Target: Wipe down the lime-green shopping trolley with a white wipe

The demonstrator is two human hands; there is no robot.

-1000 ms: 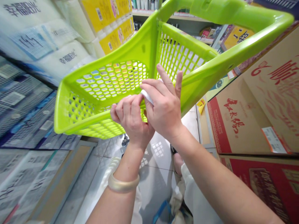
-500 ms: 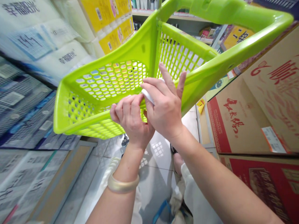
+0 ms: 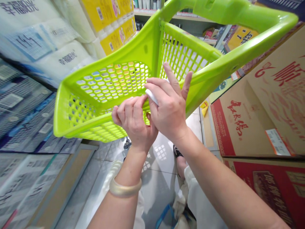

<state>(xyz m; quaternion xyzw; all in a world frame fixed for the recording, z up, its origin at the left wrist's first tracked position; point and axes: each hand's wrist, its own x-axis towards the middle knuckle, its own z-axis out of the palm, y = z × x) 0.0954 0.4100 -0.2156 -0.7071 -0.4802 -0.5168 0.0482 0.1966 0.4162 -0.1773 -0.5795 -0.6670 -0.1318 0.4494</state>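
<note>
A lime-green plastic shopping cart (image 3: 140,51) with latticed walls stands tilted across the view before me. My left hand (image 3: 135,122) is closed over the cart's near rim, fingers curled on top, a pale gold bangle (image 3: 125,187) on its wrist. Just right of it, my right hand (image 3: 168,106) pinches a small, soft white piece (image 3: 151,96), like folded tissue or cloth, at the same rim. Its other fingers point up and apart. The fingertips of the two hands meet or nearly meet. Much of the white piece is hidden under the right hand.
Packs of white paper rolls (image 3: 69,57) and yellow-labelled packs (image 3: 116,35) are stacked on the left. Cardboard cartons (image 3: 252,124) rise on the right. A shelf (image 3: 190,18) stands behind the cart. Below are the tiled floor (image 3: 158,178) and a blue strap (image 3: 164,216).
My right hand has shifted very slightly, along with the white piece. My left hand and the cart look nearly the same.
</note>
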